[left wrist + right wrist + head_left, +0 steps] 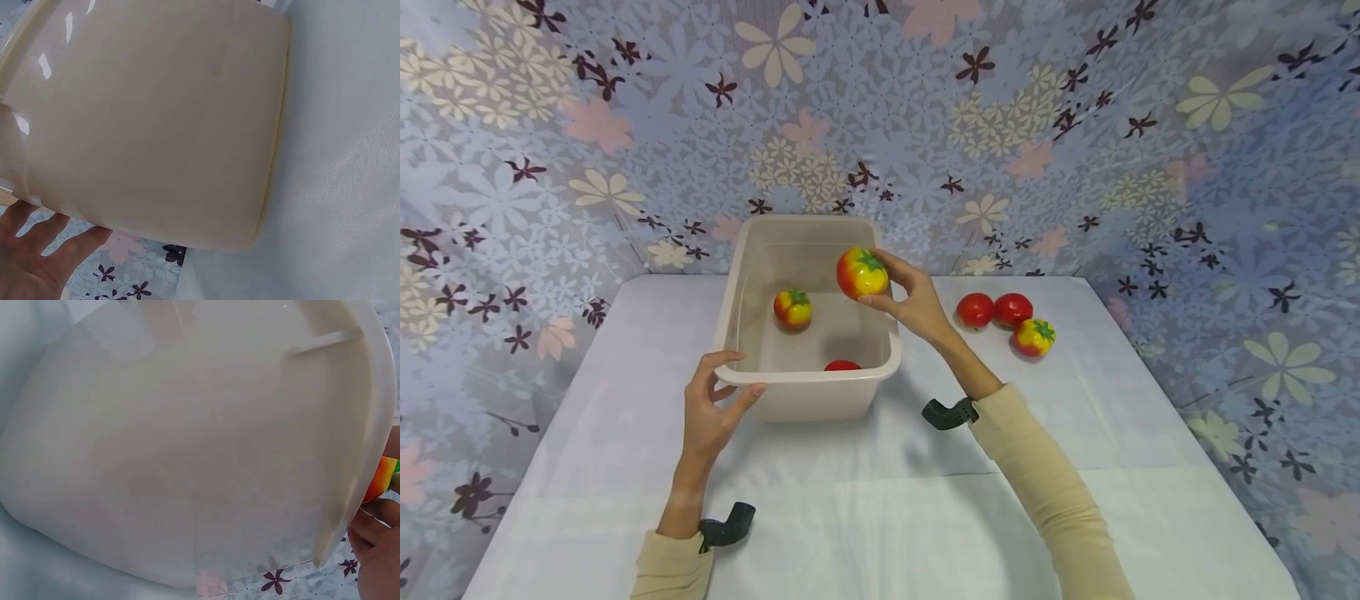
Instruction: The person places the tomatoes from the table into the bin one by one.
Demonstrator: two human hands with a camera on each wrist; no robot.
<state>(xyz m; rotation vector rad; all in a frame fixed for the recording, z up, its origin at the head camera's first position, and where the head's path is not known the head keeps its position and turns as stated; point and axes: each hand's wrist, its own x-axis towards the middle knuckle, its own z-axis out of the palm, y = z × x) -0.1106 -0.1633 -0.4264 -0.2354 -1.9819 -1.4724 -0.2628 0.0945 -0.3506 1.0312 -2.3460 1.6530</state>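
A beige plastic bin (820, 400) stands on the table, its wall filling much of both wrist views. At the bin's near left corner, my left hand (711, 408) grips the rim, fingers over the left edge and thumb at the front. Above the bin's right side, my right hand (913, 300) holds a red-and-yellow artificial tomato (862, 273) with a green leafy top. The right wrist view shows only part of that tomato (379, 481) behind the rim. Inside the bin lie another red-and-yellow tomato (793, 309) and a red one (842, 365), mostly hidden by the front wall.
Right of the bin, two red tomatoes (975, 311) and a red-and-yellow tomato (1034, 337) sit close together on the white-covered table (865, 533). Flower-patterned cloth (910, 150) hangs behind the table and along both sides.
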